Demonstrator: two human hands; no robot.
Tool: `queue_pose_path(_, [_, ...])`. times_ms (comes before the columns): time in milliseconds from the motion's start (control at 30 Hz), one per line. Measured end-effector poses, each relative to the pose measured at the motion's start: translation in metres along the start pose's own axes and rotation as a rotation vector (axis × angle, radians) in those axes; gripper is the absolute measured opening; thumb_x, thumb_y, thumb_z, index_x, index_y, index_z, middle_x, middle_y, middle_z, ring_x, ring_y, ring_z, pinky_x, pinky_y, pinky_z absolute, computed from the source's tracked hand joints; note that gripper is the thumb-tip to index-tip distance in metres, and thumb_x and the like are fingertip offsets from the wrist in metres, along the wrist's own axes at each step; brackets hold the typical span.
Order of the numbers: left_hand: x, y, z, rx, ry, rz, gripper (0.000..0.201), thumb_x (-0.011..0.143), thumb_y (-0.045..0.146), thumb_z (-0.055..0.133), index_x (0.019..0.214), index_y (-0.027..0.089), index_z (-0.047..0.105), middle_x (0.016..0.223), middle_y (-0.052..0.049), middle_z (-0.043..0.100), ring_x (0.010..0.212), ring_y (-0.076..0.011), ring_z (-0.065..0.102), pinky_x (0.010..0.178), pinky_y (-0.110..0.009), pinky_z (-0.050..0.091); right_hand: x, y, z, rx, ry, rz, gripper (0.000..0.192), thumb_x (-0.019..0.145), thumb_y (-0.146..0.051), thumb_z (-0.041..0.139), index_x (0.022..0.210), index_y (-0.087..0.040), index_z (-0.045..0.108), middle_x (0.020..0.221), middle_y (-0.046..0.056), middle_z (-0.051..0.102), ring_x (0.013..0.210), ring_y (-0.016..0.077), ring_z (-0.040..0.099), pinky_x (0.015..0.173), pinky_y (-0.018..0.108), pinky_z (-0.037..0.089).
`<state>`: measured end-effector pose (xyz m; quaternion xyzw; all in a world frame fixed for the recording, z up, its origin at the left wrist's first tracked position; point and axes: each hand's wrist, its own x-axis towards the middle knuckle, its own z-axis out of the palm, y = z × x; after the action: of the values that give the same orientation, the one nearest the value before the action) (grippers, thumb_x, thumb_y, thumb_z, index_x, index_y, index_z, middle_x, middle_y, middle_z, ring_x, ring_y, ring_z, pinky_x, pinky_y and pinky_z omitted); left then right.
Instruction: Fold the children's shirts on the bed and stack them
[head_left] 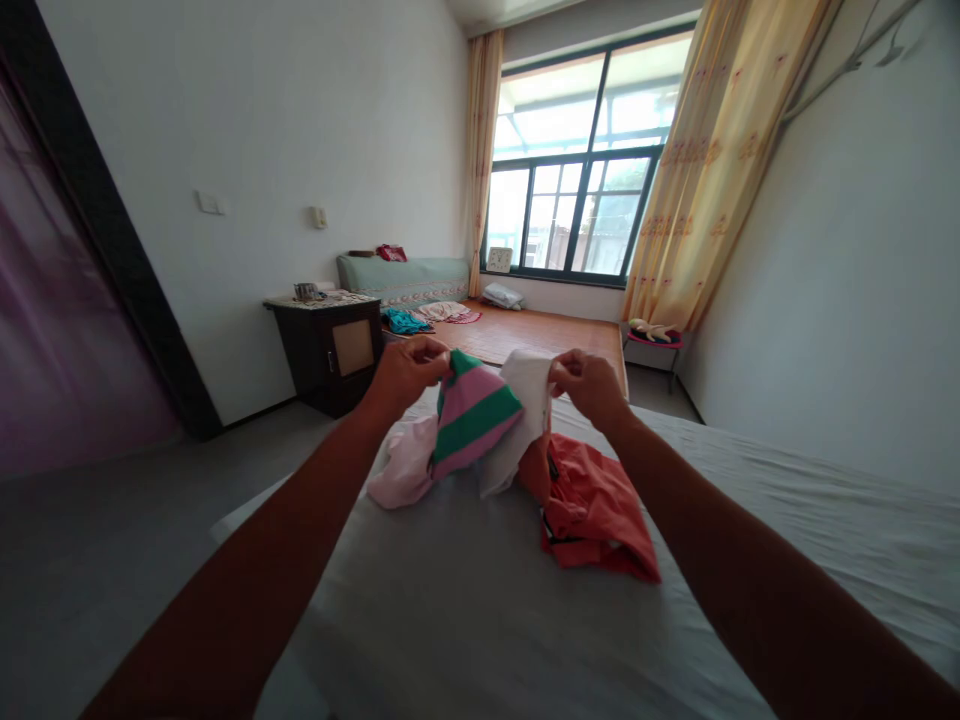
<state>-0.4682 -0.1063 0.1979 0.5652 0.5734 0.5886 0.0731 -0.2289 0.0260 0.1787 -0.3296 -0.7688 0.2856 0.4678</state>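
Observation:
My left hand [414, 366] pinches the upper corner of a green-and-pink striped piece of clothing [474, 418]. At about the same height, my right hand [586, 382] has its fingers closed on the edge of a white piece of cloth [519, 410]. The two overlap in the middle; whether they belong to one garment I cannot tell. Below my left hand, a pale pink cloth [405, 465] lies on the bed. A crumpled red garment [596, 505] with dark trim rests under my right forearm.
A white sheet covers the bed [450, 620] before me. Beyond it, a wooden platform bed [525, 330] carries teal clothing [406, 321] and other cloths. A dark cabinet [319, 360] stands left. Near the right curtain [697, 170], a stool [656, 340] holds a doll-like thing.

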Motion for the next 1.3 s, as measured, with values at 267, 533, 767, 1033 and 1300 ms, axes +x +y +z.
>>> queue_pose_path(267, [0.004,-0.007,-0.003,-0.111,-0.204,-0.107,0.027,0.067,0.037,0.068,0.077,0.014,0.058,0.063,-0.001,0.065,0.060,-0.0168,0.067,0.043,-0.018,0.045,0.014,0.008,-0.047,-0.104,-0.084,0.047,0.010,0.062,-0.027,0.064,0.063,-0.018,0.059,0.046,-0.002,0.057,0.044,0.0123,0.052,0.046,0.023,0.039])
queue_pose_path(533, [0.024,0.027,-0.012,-0.362,0.041,0.098,0.017,0.078,0.034,0.060,0.084,0.018,0.054,0.062,0.005,0.059,0.052,-0.0072,0.056,0.038,-0.015,0.030,0.039,-0.043,-0.069,0.339,0.329,-0.145,0.014,0.079,-0.030,0.051,0.080,-0.019,0.060,0.068,0.000,0.063,0.052,0.0086,0.057,0.043,0.019,0.037])
queue_pose_path(767, [0.027,0.022,0.003,0.066,-0.256,-0.039,0.013,0.070,0.022,0.064,0.076,0.016,0.054,0.059,0.004,0.060,0.049,-0.0107,0.058,0.043,-0.019,0.038,0.041,-0.013,-0.076,0.039,-0.047,0.056,0.012,0.063,-0.020,0.068,0.064,-0.016,0.057,0.050,0.000,0.062,0.042,0.0108,0.055,0.038,0.020,0.036])
queue_pose_path(1033, [0.050,0.036,0.005,-0.060,-0.215,0.033,0.013,0.081,0.028,0.056,0.079,0.016,0.053,0.060,0.005,0.058,0.051,-0.0074,0.057,0.045,-0.016,0.040,0.045,-0.026,-0.062,0.216,-0.087,0.071,0.006,0.071,-0.019,0.063,0.072,-0.017,0.058,0.061,0.002,0.066,0.043,0.0105,0.057,0.038,0.019,0.036])
queue_pose_path(1300, [0.068,0.037,0.016,-0.429,0.060,0.060,0.015,0.083,0.030,0.053,0.086,0.020,0.043,0.080,0.001,0.064,0.073,-0.0113,0.067,0.064,-0.021,0.053,0.057,-0.042,-0.030,0.476,-0.062,-0.029,0.008,0.077,-0.019,0.056,0.081,-0.020,0.049,0.074,0.001,0.066,0.070,0.0135,0.066,0.067,0.029,0.052])
